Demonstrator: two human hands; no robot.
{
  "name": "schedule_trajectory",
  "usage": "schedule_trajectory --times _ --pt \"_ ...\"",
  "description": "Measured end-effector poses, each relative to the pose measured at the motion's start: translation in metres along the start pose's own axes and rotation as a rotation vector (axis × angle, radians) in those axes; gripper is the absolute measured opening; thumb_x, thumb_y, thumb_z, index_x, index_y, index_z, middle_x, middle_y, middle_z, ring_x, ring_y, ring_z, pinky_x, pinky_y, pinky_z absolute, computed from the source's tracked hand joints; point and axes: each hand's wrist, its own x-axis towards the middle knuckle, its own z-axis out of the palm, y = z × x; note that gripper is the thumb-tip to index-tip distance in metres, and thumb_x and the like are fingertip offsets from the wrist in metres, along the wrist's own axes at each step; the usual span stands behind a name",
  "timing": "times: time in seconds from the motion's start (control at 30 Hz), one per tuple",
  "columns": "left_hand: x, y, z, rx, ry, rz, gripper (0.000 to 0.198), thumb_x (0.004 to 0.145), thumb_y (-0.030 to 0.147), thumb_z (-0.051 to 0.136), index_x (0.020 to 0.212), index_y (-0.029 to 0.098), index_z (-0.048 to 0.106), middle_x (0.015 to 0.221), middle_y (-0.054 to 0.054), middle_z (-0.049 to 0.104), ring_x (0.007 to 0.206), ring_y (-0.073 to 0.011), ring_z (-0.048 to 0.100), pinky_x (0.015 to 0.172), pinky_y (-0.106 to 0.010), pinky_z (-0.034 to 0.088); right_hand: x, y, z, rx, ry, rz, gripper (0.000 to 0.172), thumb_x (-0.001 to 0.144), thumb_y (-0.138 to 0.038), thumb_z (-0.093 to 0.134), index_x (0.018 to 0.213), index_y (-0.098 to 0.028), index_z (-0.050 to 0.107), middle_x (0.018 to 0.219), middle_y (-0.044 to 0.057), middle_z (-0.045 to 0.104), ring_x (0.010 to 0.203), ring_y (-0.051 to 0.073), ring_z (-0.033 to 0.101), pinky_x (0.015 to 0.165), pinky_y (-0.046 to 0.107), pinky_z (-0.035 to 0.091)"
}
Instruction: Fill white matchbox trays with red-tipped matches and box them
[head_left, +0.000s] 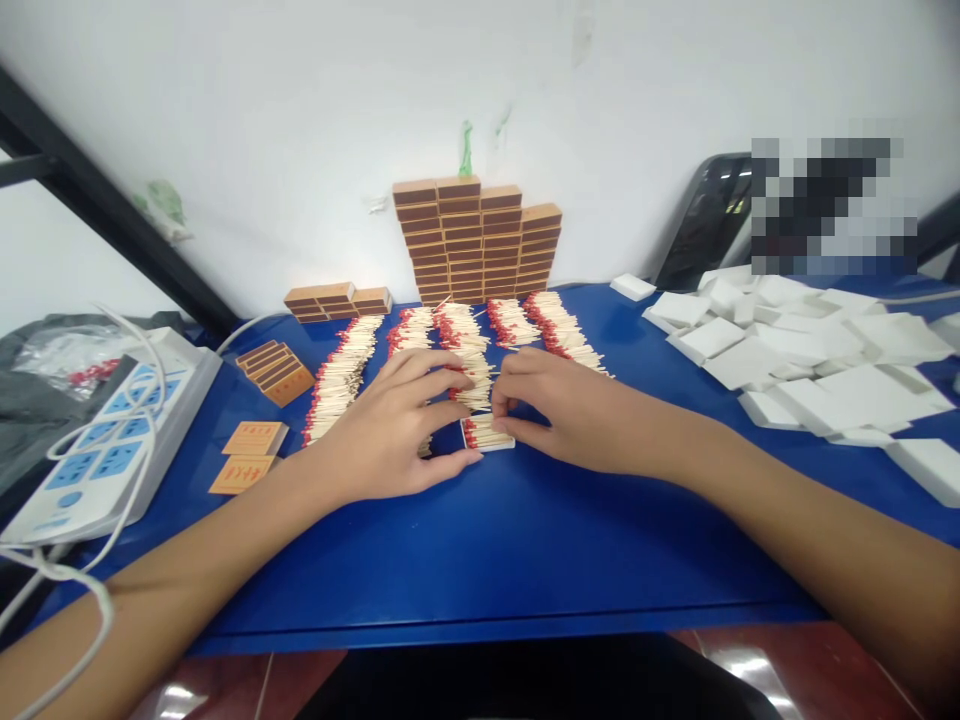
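Note:
A small white matchbox tray (pixel 489 446) with red-tipped matches (pixel 484 432) in it lies on the blue table before me. My left hand (pixel 405 420) is around its left end, thumb at the near corner and index finger at the far one, the other fingers spread over the loose matches. At the tray's right end, my right hand (pixel 551 405) has its fingers curled together; whatever they pinch is hidden. Just beyond the tray runs a row of loose matches (pixel 461 335). More rows lie either side, including a left row (pixel 345 375) and a right row (pixel 562 330).
Stacked brown matchboxes (pixel 480 240) stand against the wall, with a lower stack (pixel 337 300) to their left. Orange matchboxes (pixel 251 455) lie at left beside a white power strip (pixel 112 440) with cables. White empty trays (pixel 810 350) are heaped at right. The table edge (pixel 510 625) is nearest me.

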Motion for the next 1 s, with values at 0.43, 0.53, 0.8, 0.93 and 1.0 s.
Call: schedule_trajectory --times 0.43,0.53,0.8,0.93,1.0 --pt "0.0 0.002 0.0 -0.006 0.002 -0.012 0.026 0.092 0.04 0.075 0.104 0.017 0.075 0.122 -0.012 0.073 0.131 -0.0329 0.059 0.112 -0.052 0.047 0.011 0.043 -0.016 -0.134 0.278 0.085 0.016 0.098 -0.025 0.06 0.09 -0.02 0.072 0.088 0.009 0.068 0.091 0.026 0.058 0.083 0.039 0.044" --pt "0.0 0.003 -0.001 -0.006 0.004 -0.011 0.026 0.093 0.041 0.074 0.103 0.017 0.076 0.123 -0.012 0.073 0.131 -0.0323 0.059 0.114 -0.052 0.046 0.013 0.063 -0.014 -0.269 0.263 0.111 0.019 0.096 -0.026 0.061 0.095 -0.017 0.078 0.088 0.012 0.066 0.092 0.029 0.055 0.087 0.043 0.043" --pt "0.0 0.003 -0.002 0.002 -0.01 -0.018 0.027 0.093 0.043 0.073 0.102 0.017 0.075 0.123 -0.013 0.072 0.131 -0.033 0.058 0.113 -0.052 0.047 0.014 0.072 -0.005 -0.357 0.189 0.135 0.028 0.099 -0.03 0.059 0.112 -0.016 0.08 0.091 0.013 0.064 0.094 0.03 0.053 0.088 0.043 0.043" --pt "0.0 0.002 -0.002 0.008 -0.006 -0.006 0.027 0.094 0.042 0.073 0.104 0.017 0.075 0.124 -0.012 0.073 0.131 -0.0328 0.058 0.113 -0.052 0.047 0.015 0.073 -0.004 -0.361 0.17 0.139 0.031 0.101 -0.03 0.057 0.116 -0.016 0.079 0.092 0.013 0.064 0.093 0.029 0.054 0.089 0.043 0.042" --pt "-0.001 0.002 -0.001 0.006 -0.003 -0.004 0.027 0.093 0.042 0.074 0.104 0.017 0.075 0.124 -0.012 0.073 0.131 -0.0327 0.058 0.113 -0.052 0.047 0.015 0.072 -0.004 -0.366 0.167 0.144 0.03 0.101 -0.031 0.056 0.115 -0.016 0.079 0.092 0.013 0.063 0.093 0.03 0.054 0.088 0.043 0.042"
